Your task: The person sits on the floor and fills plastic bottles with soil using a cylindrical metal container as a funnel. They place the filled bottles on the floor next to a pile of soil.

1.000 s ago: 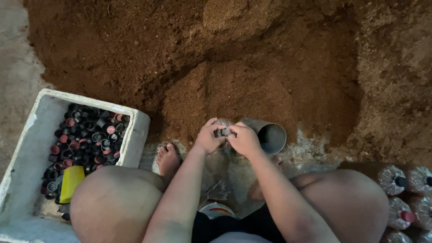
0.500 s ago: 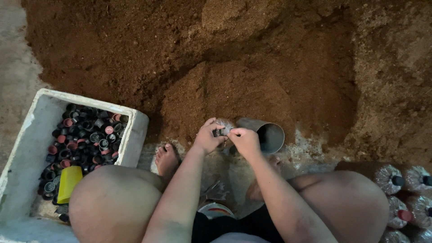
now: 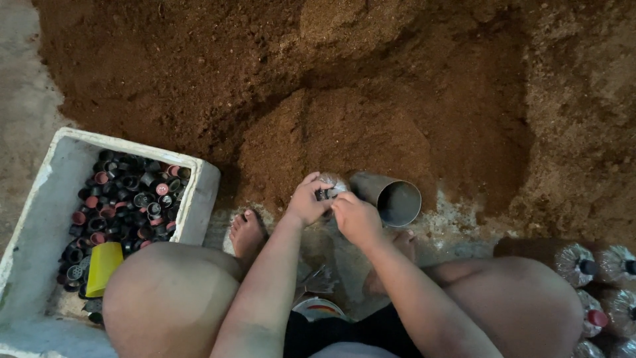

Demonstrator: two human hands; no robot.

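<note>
Heap [image 3: 371,79]: loose brown sawdust-like matter, rough and matt
Box [image 3: 199,199]: white foam, grainy, soiled
Caps [image 3: 126,199]: hard plastic, slight sheen
Tube [image 3: 391,197]: smooth grey, matt
Bags [image 3: 596,265]: clear glossy plastic film
Floor [image 3: 23,113]: rough concrete

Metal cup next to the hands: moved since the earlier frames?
No. The metal cup lies on its side, mouth toward the camera, at the same spot by the foot of the brown soil pile, just right of the hands.
</note>
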